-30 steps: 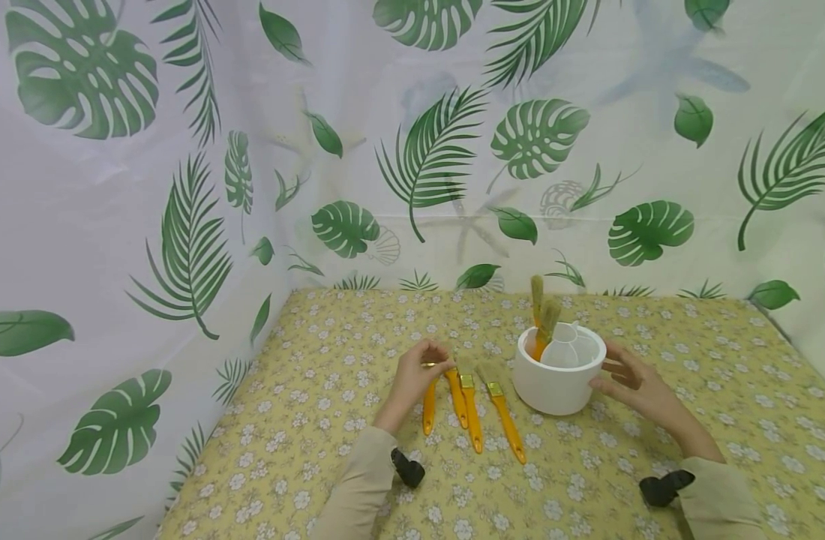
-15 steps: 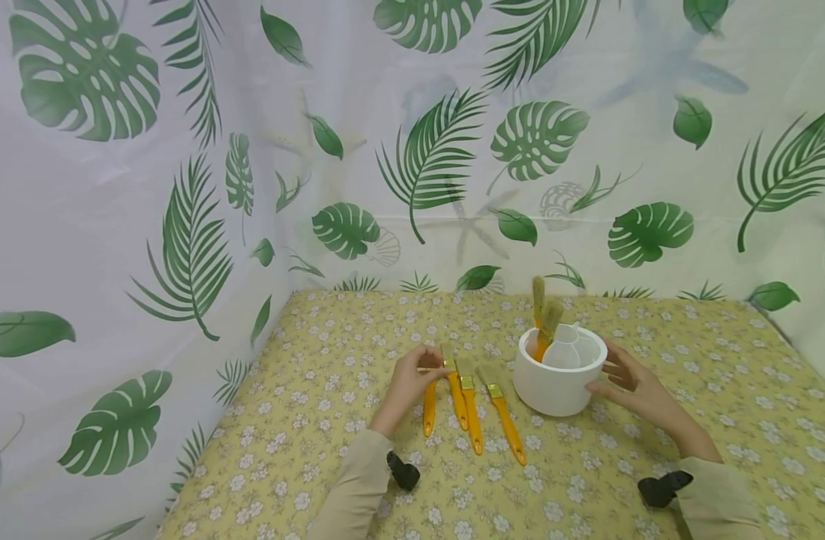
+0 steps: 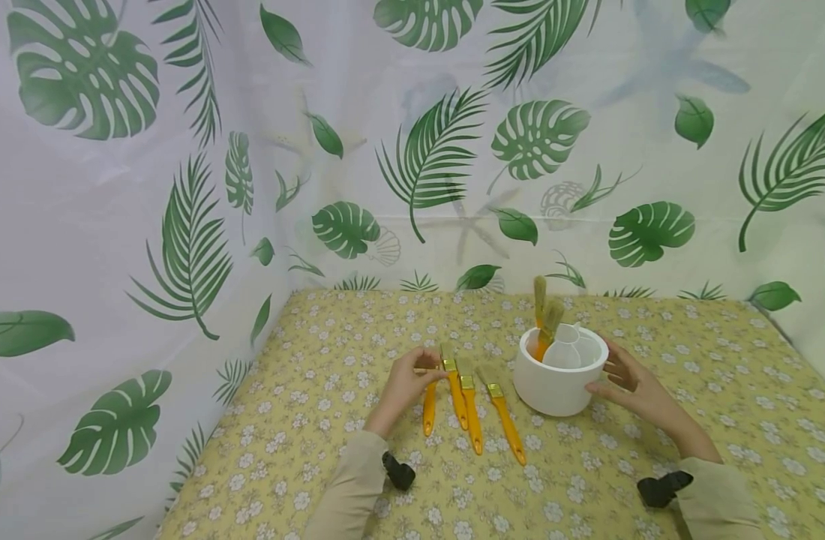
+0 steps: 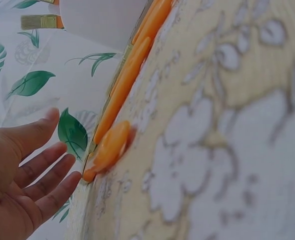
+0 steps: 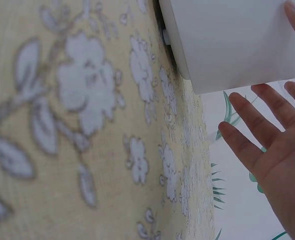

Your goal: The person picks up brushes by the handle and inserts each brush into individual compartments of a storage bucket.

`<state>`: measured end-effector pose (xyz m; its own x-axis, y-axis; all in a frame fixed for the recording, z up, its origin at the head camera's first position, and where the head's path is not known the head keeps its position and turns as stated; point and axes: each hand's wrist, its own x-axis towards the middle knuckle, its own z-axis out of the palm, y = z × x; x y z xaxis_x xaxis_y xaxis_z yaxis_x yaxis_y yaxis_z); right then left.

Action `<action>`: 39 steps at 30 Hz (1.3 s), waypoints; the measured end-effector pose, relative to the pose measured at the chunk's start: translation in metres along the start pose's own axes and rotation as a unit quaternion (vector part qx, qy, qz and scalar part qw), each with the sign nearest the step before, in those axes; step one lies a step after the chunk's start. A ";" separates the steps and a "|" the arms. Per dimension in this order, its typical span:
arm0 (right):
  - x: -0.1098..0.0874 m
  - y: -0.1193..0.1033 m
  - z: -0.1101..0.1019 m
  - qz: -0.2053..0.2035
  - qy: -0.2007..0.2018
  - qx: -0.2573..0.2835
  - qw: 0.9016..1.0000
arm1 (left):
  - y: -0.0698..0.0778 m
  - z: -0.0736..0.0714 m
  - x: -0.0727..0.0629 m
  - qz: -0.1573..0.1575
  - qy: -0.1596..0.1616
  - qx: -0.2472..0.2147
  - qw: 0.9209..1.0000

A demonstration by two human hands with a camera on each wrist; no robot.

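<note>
Several paintbrushes with orange handles lie on the flowered cloth in the head view. My left hand (image 3: 407,382) hovers over the bristle end of the leftmost paintbrush (image 3: 429,414) and hides part of it. Its fingertips come close to a second paintbrush (image 3: 457,397); the left wrist view shows the fingers (image 4: 47,162) spread, with nothing between them. To the right stands a white round pot (image 3: 554,394). Thumb and loosely extended fingers of my right hand (image 3: 637,386) rest on either side of the pot's right wall. Inside it, two paintbrushes (image 3: 551,319) stand bristles up.
A white vase-shaped piece (image 3: 562,349) sits in the pot. Two more paintbrushes, one in the middle (image 3: 474,421) and one on the right (image 3: 508,426), lie between the left hand and the pot. A leaf-printed curtain (image 3: 453,172) encloses the table's back and left.
My left hand has drawn slightly left, uncovering more of the second paintbrush's metal band and bristles. The right hand stays at the pot almost unmoved.
</note>
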<state>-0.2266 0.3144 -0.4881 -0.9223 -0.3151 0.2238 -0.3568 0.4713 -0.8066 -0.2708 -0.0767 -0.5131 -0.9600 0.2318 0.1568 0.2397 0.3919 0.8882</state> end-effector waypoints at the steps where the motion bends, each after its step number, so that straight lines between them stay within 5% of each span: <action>1: 0.000 0.000 0.000 -0.001 0.001 -0.001 1.000 | 0.000 -0.001 0.000 -0.001 -0.001 0.000 1.000; 26: 0.000 0.000 -0.003 0.005 0.000 0.001 1.000 | -0.005 -0.006 -0.003 -0.023 -0.020 0.049 0.998; 39: -0.001 -0.001 -0.001 0.008 0.008 0.001 1.000 | 0.001 -0.010 -0.006 -0.061 -0.043 0.064 0.995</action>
<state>-0.2257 0.3149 -0.4874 -0.9304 -0.2943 0.2186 -0.3409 0.4753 -0.8111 -0.2665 -0.0861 -0.5085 -0.9688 0.2476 0.0084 0.1429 0.5309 0.8353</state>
